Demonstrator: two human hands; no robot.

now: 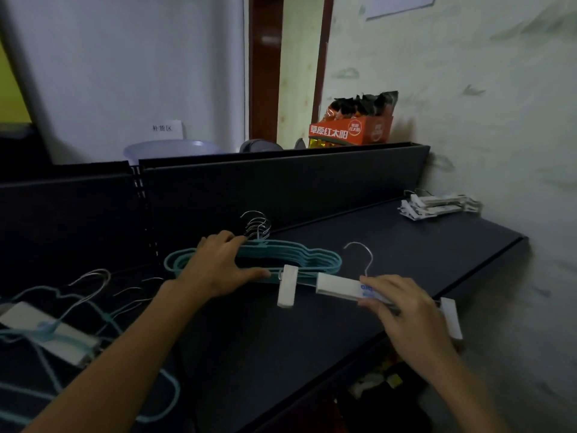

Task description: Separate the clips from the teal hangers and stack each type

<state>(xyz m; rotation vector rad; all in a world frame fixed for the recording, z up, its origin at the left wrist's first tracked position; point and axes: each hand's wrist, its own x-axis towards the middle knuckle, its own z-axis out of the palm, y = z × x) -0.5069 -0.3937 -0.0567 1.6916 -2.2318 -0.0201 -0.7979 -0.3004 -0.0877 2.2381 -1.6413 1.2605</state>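
Centrally, a stack of teal hangers (pixel 274 259) lies on the dark counter (pixel 312 339), hooks bunched toward the back panel. The left hand (pixel 218 267) rests flat on the stack, fingers spread and straight. Just beside it lies a clip hanger (pixel 337 287) with white clips; the right hand (pixel 406 310) grips its bar with curled fingers. More teal hangers (pixel 62 332) lie loose at the left. A pile of white clips (pixel 440 206) sits at the far right, against the wall.
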